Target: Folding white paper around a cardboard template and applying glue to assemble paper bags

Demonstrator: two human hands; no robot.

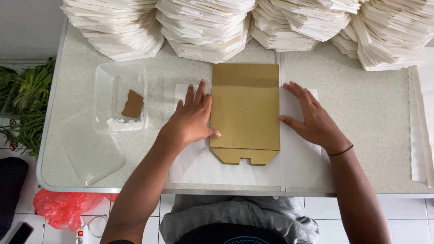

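A flat brown cardboard piece [244, 113] lies on a white paper sheet [235, 167] in the middle of the table [361, 113]. The left hand [192, 119] lies flat on the paper just beside the cardboard's left edge, its thumb touching the cardboard. The right hand [312, 117] lies flat at the right edge. Each grip is wide and holds nothing. A clear plastic tub [120, 97] sits to the left. Stacks of folded white paper [208, 27] stand behind.

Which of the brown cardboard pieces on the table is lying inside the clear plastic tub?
The small ragged brown scrap, left of the left hand, inside the clear tub; the large template lies between both hands.
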